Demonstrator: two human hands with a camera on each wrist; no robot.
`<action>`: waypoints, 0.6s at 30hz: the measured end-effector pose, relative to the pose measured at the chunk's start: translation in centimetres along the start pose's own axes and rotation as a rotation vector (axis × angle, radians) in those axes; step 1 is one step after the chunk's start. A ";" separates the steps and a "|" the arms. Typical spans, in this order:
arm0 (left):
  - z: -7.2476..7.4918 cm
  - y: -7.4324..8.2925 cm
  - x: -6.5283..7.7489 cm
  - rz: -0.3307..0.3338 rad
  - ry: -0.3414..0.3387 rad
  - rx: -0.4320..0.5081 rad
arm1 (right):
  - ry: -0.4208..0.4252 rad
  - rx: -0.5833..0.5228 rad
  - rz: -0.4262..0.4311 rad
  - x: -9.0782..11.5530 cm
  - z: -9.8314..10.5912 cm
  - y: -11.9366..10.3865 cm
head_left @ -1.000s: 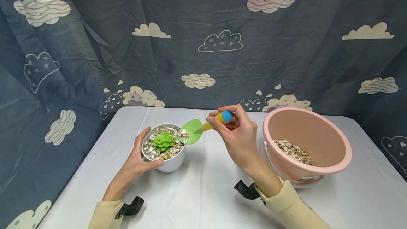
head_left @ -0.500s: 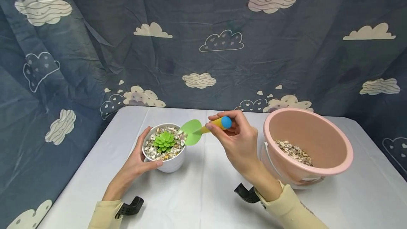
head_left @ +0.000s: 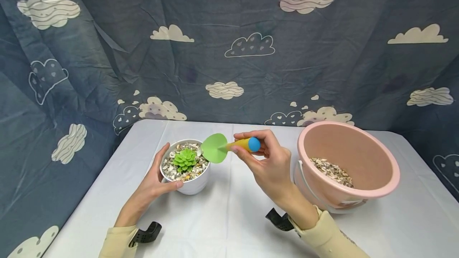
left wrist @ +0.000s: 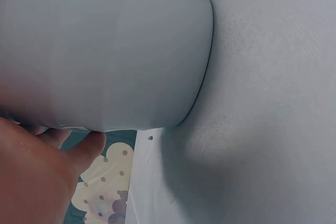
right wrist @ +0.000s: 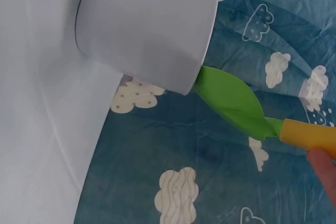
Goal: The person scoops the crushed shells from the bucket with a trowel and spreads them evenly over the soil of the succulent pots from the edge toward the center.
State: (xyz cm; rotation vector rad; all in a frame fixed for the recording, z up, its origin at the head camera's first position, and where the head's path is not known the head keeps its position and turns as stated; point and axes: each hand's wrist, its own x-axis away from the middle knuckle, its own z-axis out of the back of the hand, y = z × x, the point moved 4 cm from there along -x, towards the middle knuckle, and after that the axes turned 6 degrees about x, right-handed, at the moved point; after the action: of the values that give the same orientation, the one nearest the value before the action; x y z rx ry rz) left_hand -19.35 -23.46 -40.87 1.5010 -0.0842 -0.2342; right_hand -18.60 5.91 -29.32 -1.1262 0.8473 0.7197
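A white flower pot [head_left: 194, 186] stands on the table, filled with small stones and shell bits [head_left: 196, 173] around a green succulent [head_left: 185, 159]. My left hand [head_left: 156, 184] grips the pot from the left, thumb at the front of its rim and fingers round the far side; the left wrist view shows the pot's wall [left wrist: 115, 51] close up. In my right hand [head_left: 270, 162] I hold a small trowel by its yellow, blue-ended handle [head_left: 244, 144]. Its green blade [head_left: 215, 148] tilts at the pot's right rim, with no stones visible on it. The right wrist view shows the blade [right wrist: 233, 100] against the rim.
A pink bucket [head_left: 305, 146] stands to the right, beyond my right forearm, with more stones and shell bits [head_left: 331, 172] at its bottom. White cloth covers the table [head_left: 229, 218]. A dark cloud-print curtain [head_left: 201, 67] hangs behind and at the sides.
The stones on the trowel's blade have slid off into the pot. My right hand has tipped the blade and shifted it slightly left; my left hand stays on the pot.
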 end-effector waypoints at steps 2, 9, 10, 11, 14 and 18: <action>0.0 0.0 0.0 0.001 0.004 -0.001 | -0.003 0.011 0.034 0.0 0.1 0.0; -0.1 0.0 0.0 0.017 0.020 -0.008 | 0.003 -0.045 0.029 0.1 0.4 0.7; -0.1 0.1 0.0 0.019 0.022 -0.008 | 0.008 -0.063 0.014 0.1 0.4 0.8; -0.1 0.1 0.0 0.021 0.023 -0.009 | 0.013 -0.076 0.000 0.1 0.5 1.0; -0.2 0.1 0.0 0.032 0.025 -0.004 | 0.035 -0.104 -0.048 0.1 0.6 1.4; -0.2 0.1 0.0 0.043 0.025 -0.003 | 0.078 -0.151 -0.173 0.2 0.7 2.2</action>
State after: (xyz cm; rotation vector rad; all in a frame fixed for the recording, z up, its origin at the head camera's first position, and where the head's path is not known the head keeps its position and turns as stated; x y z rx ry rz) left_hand -19.32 -23.24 -40.77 1.4971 -0.0957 -0.1808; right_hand -20.21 7.20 -30.38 -1.3533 0.7594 0.6065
